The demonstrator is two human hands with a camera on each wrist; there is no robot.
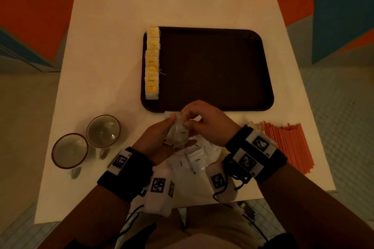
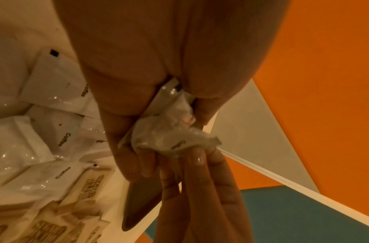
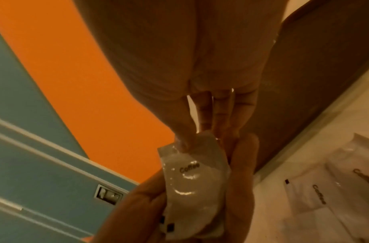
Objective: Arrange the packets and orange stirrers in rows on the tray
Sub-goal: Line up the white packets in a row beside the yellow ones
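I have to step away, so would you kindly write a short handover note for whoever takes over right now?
Left hand: holds a small stack of white glossy coffee packets in its grip.
Right hand: pinches the top of that stack.
Done: one row of yellow-labelled tea bags along the left edge of the dark brown plastic tray.
Left: loose white coffee packets on the white table, and the orange stirrers at the right, none on the tray yet.
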